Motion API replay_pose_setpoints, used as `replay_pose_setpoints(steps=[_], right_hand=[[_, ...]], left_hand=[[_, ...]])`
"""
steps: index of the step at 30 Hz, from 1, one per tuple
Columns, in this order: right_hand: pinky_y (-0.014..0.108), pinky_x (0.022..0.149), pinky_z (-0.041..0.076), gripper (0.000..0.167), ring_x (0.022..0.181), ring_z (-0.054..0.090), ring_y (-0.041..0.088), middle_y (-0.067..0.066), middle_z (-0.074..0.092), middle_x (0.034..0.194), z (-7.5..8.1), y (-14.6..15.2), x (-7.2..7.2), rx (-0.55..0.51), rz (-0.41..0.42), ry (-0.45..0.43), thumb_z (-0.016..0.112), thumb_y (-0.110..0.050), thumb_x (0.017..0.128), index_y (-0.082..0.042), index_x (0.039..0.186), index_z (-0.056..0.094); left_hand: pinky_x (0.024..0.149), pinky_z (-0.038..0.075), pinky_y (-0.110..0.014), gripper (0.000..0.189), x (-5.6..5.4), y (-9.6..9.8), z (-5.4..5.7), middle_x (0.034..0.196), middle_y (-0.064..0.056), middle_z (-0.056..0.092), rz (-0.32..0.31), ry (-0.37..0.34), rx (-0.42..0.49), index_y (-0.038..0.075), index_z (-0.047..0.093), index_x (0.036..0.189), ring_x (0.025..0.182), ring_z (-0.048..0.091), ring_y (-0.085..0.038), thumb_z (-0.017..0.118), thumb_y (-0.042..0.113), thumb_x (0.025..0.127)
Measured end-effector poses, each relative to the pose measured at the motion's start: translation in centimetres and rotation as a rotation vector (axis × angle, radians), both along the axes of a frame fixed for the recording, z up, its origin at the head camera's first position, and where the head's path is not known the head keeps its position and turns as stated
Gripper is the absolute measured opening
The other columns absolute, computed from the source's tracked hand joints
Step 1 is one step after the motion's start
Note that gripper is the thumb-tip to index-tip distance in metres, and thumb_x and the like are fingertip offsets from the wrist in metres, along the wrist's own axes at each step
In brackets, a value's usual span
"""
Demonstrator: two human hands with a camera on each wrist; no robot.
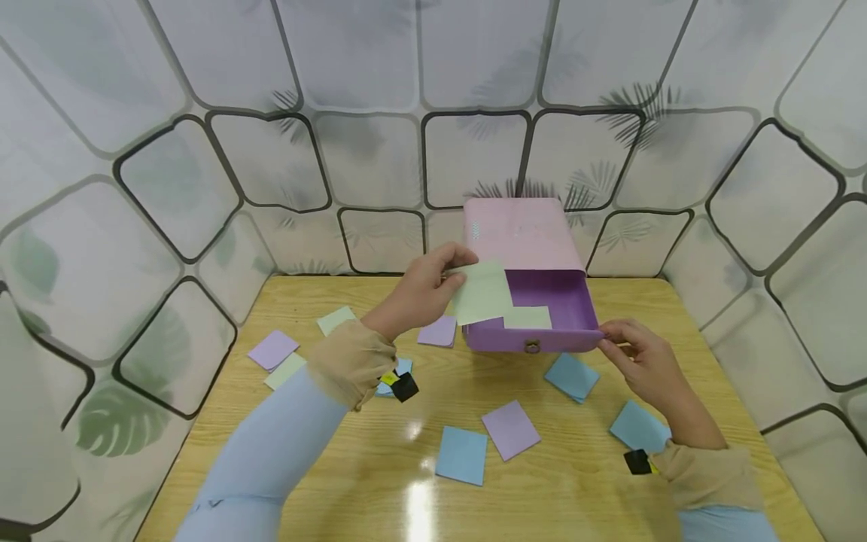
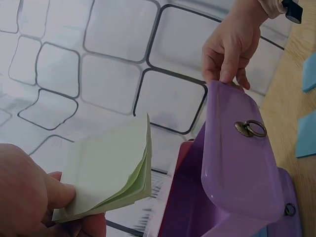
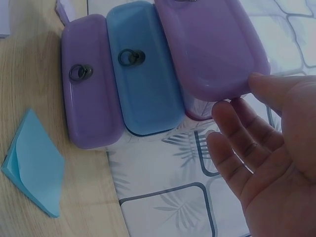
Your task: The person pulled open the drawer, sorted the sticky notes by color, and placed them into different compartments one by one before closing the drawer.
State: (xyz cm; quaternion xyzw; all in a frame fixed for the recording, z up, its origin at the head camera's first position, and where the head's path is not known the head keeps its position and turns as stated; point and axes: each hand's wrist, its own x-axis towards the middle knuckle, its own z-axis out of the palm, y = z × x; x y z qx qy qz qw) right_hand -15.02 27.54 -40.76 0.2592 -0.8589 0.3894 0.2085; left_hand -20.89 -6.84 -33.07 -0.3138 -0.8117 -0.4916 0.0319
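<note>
My left hand [image 1: 425, 290] pinches a pad of pale green sticky notes [image 1: 482, 292] between thumb and fingers, over the left side of a pulled-out purple drawer [image 1: 565, 341]. In the left wrist view, the pad's loose edge [image 2: 140, 173] fans slightly apart. Another pale green piece [image 1: 528, 318] shows at the drawer's front, partly behind the front panel. With thumb and fingertips, my right hand [image 1: 646, 365] grips the right front corner of that drawer. A round metal ring pull [image 1: 532, 345] hangs on its front. The drawer belongs to a cabinet with a pink top [image 1: 521, 233].
Below the pulled-out drawer are a blue drawer [image 3: 148, 94] and a lower purple drawer [image 3: 94, 108], both closed. Blue pads [image 1: 462, 455], purple pads [image 1: 511, 430] and green pads [image 1: 336, 319] lie scattered on the wooden table [image 1: 352, 482]. Patterned fabric walls [image 1: 372, 158] surround it.
</note>
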Motion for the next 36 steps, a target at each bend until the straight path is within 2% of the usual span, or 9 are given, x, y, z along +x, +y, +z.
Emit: replay_pose_setpoints(steps=[5,12,20,27,36], right_hand=[[0.011,0.064,0.047,0.023,0.082,0.06,0.002,0.014,0.065,0.094,0.0,0.0,0.0,-0.001,-0.002,0.001,0.065,0.02,0.079,0.005,0.097,0.067],[0.011,0.065,0.048,0.022,0.081,0.06,0.003,0.014,0.065,0.094,0.0,0.0,0.1,-0.001,-0.007,-0.016,0.065,0.019,0.08,0.005,0.097,0.067],[0.011,0.064,0.048,0.023,0.08,0.06,0.003,0.014,0.065,0.093,0.0,0.0,0.1,-0.001,-0.006,-0.009,0.065,0.02,0.079,0.005,0.096,0.067],[0.012,0.065,0.049,0.022,0.08,0.061,0.006,0.016,0.065,0.094,-0.2,0.2,-0.1,-0.02,0.013,-0.014,0.064,0.02,0.079,0.006,0.096,0.067],[0.012,0.064,0.048,0.022,0.08,0.061,0.006,0.014,0.065,0.095,-0.2,0.2,0.0,-0.018,-0.003,-0.025,0.064,0.019,0.08,0.005,0.097,0.067]], left_hand=[[0.092,0.045,-0.027,0.023,-0.8,1.9,0.6,0.12,-0.007,0.058,-0.007,0.005,-0.036,0.003,0.055,0.119,0.114,0.053,-0.014,0.045,-0.002,0.099],[0.094,0.044,-0.024,0.023,-2.4,4.2,0.4,0.122,-0.007,0.06,-0.01,-0.011,-0.119,0.006,0.057,0.117,0.117,0.054,-0.015,0.046,-0.001,0.098],[0.095,0.042,-0.024,0.023,-4.1,6.1,0.0,0.12,-0.003,0.061,-0.018,-0.004,-0.297,0.009,0.058,0.118,0.114,0.054,-0.014,0.046,0.003,0.099],[0.092,0.042,-0.024,0.026,-5.2,7.4,-0.7,0.115,-0.003,0.061,-0.029,-0.022,-0.352,0.009,0.059,0.117,0.109,0.055,-0.014,0.044,-0.001,0.098],[0.09,0.044,-0.026,0.03,-5.8,8.4,-1.6,0.115,-0.005,0.062,-0.031,-0.065,-0.423,0.01,0.059,0.119,0.108,0.056,-0.016,0.041,-0.002,0.098]])
